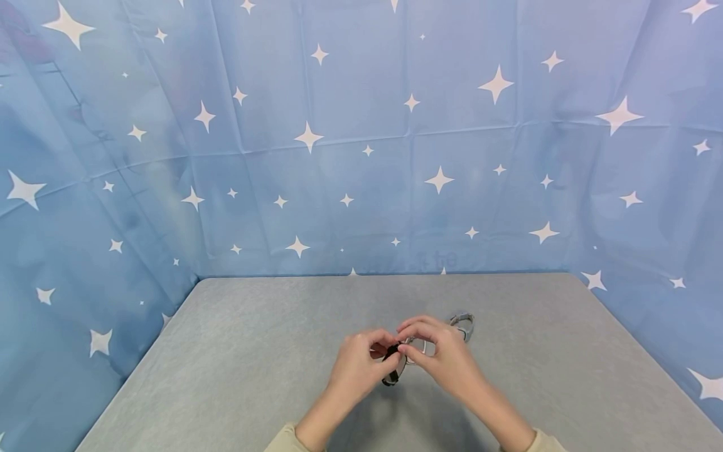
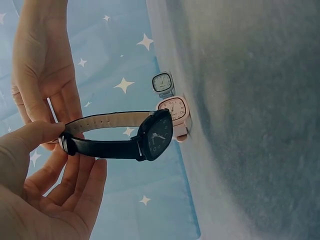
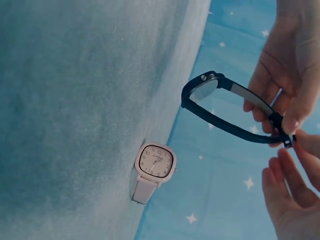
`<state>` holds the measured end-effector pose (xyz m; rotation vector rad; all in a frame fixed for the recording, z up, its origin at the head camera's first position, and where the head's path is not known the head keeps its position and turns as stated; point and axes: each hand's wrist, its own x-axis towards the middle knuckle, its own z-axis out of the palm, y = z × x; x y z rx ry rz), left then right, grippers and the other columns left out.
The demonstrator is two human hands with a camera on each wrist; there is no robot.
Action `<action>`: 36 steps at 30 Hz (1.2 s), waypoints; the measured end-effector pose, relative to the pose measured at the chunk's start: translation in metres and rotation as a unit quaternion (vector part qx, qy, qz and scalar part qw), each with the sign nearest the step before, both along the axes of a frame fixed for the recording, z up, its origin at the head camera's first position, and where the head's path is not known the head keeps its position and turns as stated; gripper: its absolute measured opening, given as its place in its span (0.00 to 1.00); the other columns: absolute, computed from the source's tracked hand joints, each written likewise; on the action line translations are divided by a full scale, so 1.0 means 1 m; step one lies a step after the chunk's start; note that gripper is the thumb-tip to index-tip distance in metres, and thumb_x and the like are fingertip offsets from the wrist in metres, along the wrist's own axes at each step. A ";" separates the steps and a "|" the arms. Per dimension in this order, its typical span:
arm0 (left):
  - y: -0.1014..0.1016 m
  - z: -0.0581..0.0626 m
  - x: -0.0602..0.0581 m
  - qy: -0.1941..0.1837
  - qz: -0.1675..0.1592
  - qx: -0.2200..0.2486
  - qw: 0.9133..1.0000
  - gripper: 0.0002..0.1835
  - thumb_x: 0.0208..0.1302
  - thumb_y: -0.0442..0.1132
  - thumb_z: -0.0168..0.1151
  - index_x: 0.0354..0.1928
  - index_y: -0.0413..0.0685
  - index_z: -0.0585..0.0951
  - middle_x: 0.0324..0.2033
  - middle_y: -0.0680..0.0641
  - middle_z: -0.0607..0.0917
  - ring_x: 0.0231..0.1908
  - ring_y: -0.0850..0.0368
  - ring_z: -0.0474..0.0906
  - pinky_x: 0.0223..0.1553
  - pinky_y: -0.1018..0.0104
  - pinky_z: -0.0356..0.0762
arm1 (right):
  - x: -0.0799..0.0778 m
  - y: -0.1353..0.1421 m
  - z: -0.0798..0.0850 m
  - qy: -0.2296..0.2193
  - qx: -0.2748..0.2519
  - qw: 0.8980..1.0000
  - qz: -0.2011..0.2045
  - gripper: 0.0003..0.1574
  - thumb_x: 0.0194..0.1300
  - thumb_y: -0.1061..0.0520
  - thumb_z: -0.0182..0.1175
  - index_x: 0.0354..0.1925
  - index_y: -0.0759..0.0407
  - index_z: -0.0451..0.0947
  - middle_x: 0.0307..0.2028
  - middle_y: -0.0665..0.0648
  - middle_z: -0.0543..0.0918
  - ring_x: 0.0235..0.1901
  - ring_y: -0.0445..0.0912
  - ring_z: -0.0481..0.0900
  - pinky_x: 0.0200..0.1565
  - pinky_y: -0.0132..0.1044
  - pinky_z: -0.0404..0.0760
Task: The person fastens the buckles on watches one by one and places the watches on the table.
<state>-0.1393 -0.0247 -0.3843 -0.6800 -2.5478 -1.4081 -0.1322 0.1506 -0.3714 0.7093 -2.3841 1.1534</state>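
Note:
A black wristwatch (image 2: 107,149) with its strap closed into a loop hangs between my two hands above the table. My left hand (image 1: 361,359) pinches the strap near the buckle between thumb and fingers. Thumb and fingertips of my right hand (image 1: 443,358) meet at the buckle end, also pinching it, as the right wrist view shows. The black dial faces the table side in the left wrist view, and the crown (image 3: 204,77) shows in the right wrist view.
A pink square-faced watch (image 3: 156,160) stands on the grey table (image 1: 260,376) just beyond the hands. Behind it, to the right, is a pale grey-blue watch (image 1: 467,319). A blue curtain with white stars (image 1: 361,150) hangs along the table's far edge and sides.

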 end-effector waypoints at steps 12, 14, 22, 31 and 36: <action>0.001 0.004 0.003 0.005 0.016 -0.034 0.999 0.02 0.60 0.42 0.65 0.34 0.56 0.84 0.31 0.58 0.84 0.34 0.65 0.81 0.39 0.71 0.80 | 0.001 -0.004 -0.005 0.048 0.056 0.996 -0.050 0.15 0.51 0.58 0.72 0.28 0.42 0.75 0.33 0.38 0.80 0.35 0.35 0.78 0.38 0.35 0.79; 0.001 0.004 0.003 0.008 0.018 -0.041 0.999 0.02 0.60 0.43 0.65 0.35 0.56 0.84 0.31 0.58 0.84 0.33 0.66 0.81 0.38 0.72 0.80 | 0.001 -0.005 -0.005 0.058 0.061 0.995 -0.057 0.17 0.50 0.60 0.72 0.26 0.42 0.73 0.33 0.39 0.80 0.35 0.36 0.79 0.38 0.37 0.79; 0.003 -0.001 0.002 0.015 0.011 -0.041 0.999 0.09 0.61 0.43 0.64 0.44 0.56 0.83 0.24 0.60 0.81 0.28 0.70 0.78 0.34 0.72 0.79 | 0.002 -0.007 -0.004 0.058 0.051 0.994 -0.076 0.17 0.50 0.63 0.70 0.25 0.42 0.74 0.32 0.39 0.80 0.36 0.35 0.79 0.37 0.38 0.78; 0.004 -0.003 0.002 0.022 0.012 -0.051 0.998 0.09 0.60 0.42 0.65 0.43 0.55 0.84 0.22 0.60 0.79 0.26 0.71 0.76 0.31 0.76 0.77 | 0.003 -0.006 -0.004 0.034 0.021 0.997 -0.064 0.13 0.54 0.61 0.68 0.27 0.44 0.75 0.28 0.35 0.77 0.30 0.32 0.77 0.32 0.31 0.79; 0.003 -0.005 0.001 0.013 0.006 -0.058 0.998 0.08 0.59 0.42 0.66 0.41 0.57 0.84 0.21 0.60 0.79 0.24 0.72 0.74 0.29 0.76 0.74 | 0.003 -0.006 -0.004 0.001 -0.019 0.999 -0.045 0.10 0.57 0.64 0.65 0.29 0.49 0.77 0.26 0.40 0.80 0.30 0.33 0.80 0.35 0.32 0.82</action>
